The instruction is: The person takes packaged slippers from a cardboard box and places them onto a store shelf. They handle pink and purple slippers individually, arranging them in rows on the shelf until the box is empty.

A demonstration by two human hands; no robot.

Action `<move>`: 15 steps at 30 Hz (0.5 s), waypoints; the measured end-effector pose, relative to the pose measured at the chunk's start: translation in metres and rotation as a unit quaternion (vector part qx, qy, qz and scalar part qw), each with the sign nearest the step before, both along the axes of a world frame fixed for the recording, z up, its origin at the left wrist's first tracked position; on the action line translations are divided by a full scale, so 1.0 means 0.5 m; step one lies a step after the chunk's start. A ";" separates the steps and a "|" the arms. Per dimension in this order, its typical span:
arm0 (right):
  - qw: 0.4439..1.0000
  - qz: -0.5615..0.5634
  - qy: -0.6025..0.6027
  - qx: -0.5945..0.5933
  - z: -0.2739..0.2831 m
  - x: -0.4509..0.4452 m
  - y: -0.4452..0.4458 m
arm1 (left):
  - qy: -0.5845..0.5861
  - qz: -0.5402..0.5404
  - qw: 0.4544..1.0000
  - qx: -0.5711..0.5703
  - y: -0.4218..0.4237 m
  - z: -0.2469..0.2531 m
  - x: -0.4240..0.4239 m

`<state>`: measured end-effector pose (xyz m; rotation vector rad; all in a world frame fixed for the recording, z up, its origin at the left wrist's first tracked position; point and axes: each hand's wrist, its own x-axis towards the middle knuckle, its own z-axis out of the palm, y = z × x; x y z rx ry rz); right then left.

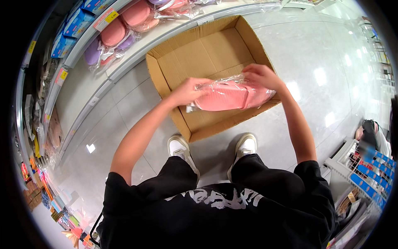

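Observation:
A pair of pink plastic slide slippers (224,97) in a clear plastic bag is held level above a shallow cardboard box (205,46). My left hand (191,90) grips the bag's left end, fingers partly hidden behind the film. At the right end, my right hand (262,76) has hold of the bag from above. The ribbed footbed and a strap show through the wrap. Inside the box, the visible bottom is bare cardboard; the slippers hide part of it.
On the left, a shelf (124,63) carries more bagged pink and purple slippers (113,32), with blue packs (77,23) above. My shoes (245,144) stand just before the box on grey tile (298,62). A white wire rack (345,155) is at the right.

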<state>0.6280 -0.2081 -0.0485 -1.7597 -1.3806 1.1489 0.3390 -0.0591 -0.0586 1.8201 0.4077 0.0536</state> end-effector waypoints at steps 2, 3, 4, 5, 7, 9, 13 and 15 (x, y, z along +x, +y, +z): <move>0.982 -0.105 0.159 -0.004 0.015 0.027 -0.027 | -0.014 -0.017 0.999 0.043 0.026 0.082 -0.006; 0.959 -0.165 0.228 -0.001 0.017 0.050 -0.043 | -0.010 -0.045 0.994 0.095 0.031 0.125 -0.006; 0.929 -0.225 0.295 0.003 0.020 0.063 -0.056 | -0.007 -0.074 0.986 0.146 0.030 0.170 -0.007; 0.934 -0.216 0.278 -0.052 0.020 0.062 -0.060 | -0.002 -0.100 0.975 0.199 0.026 0.209 -0.012; 0.936 -0.197 0.241 -0.163 0.013 0.048 -0.079 | -0.048 -0.138 0.927 0.345 -0.001 0.266 -0.022; 0.849 -0.128 0.464 -0.217 -0.042 0.041 -0.102 | -0.129 -0.151 0.874 0.443 -0.019 0.296 -0.011; 0.737 -0.142 0.625 -0.215 -0.042 -0.033 -0.080 | -0.225 -0.132 0.807 0.530 -0.032 0.308 -0.005; 0.841 -0.193 0.481 -0.158 -0.071 -0.033 -0.081 | -0.217 -0.093 0.801 0.550 -0.016 0.291 -0.011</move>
